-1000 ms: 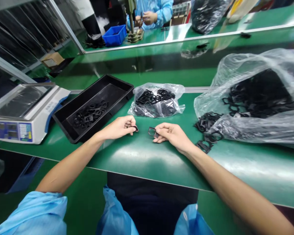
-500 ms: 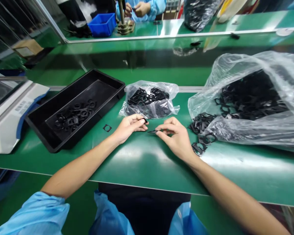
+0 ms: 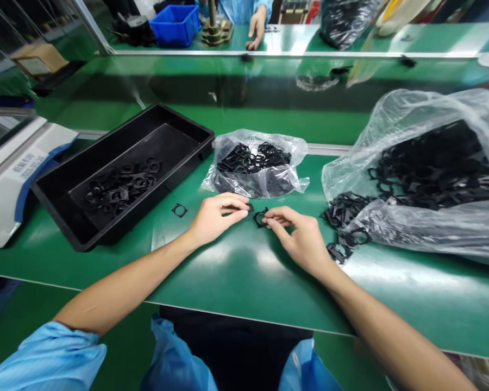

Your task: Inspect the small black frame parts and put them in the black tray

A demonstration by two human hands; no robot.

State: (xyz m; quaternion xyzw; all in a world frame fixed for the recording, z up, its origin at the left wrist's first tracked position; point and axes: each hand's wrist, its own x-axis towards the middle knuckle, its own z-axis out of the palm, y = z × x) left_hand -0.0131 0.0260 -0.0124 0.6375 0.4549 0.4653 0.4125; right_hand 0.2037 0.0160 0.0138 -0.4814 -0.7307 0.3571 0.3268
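Over the green table (image 3: 228, 271), my right hand (image 3: 301, 236) pinches a black plastic ring-shaped frame (image 3: 258, 219) by its edge, its round opening turned towards me. Just left of it, the fingers of my left hand (image 3: 215, 217) are closed on a small dark curved part (image 3: 250, 207), mostly hidden behind the fingertips. The two parts are close together; whether they touch I cannot tell. A single square black ring (image 3: 179, 210) lies flat on the table to the left of my left hand. Beyond both hands sits a small clear bag (image 3: 277, 187) of black rings.
A black tray (image 3: 187, 157) with a pile of black rings stands at left, beside a white-and-blue scale (image 3: 20, 174). A large clear bag (image 3: 415, 228) spills black frames (image 3: 344, 209) at right. Across the divider are a blue bin (image 3: 175, 26) and another person's hand (image 3: 257, 27).
My right hand has turned its ring from edge-on to face-on. My left fingers have shifted over their part, which shows less. Across the divider, the other person's hand has reached down to the bench.
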